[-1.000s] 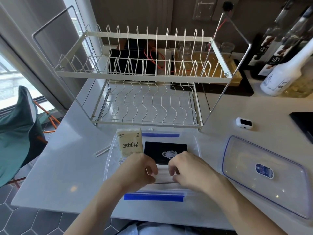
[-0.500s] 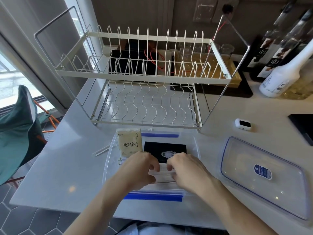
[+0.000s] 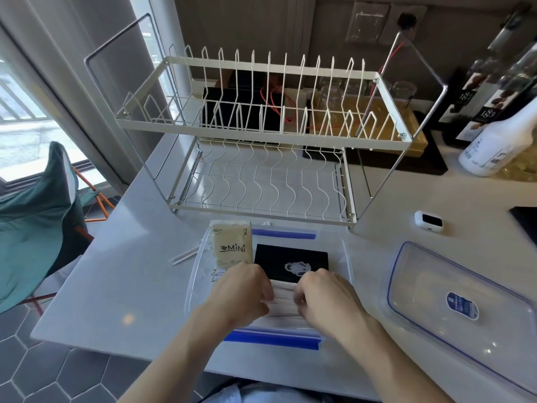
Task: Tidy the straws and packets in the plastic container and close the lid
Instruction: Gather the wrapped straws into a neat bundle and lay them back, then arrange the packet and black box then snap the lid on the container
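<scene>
A clear plastic container (image 3: 195, 283) with blue clips sits on the counter in front of me. Inside stand a beige "MINI" packet (image 3: 231, 242) at the far left and a black packet (image 3: 290, 261) beside it. A bundle of white wrapped straws (image 3: 283, 298) lies across the container's near part. My left hand (image 3: 241, 295) and my right hand (image 3: 325, 298) both grip that bundle from its two ends. The clear lid (image 3: 453, 309) with a blue rim lies upside down to the right. One loose straw (image 3: 184, 256) rests on the counter left of the container.
A white two-tier dish rack (image 3: 261, 135) stands just behind the container. A small white device (image 3: 428, 220) lies at the right, bottles (image 3: 494, 141) stand at the far right. The counter edge runs along the left, with a green chair (image 3: 32, 222) beyond it.
Both hands have stayed on the straw bundle and shifted only slightly; the thumbs have closed in a little toward each other. The view has moved a bit.
</scene>
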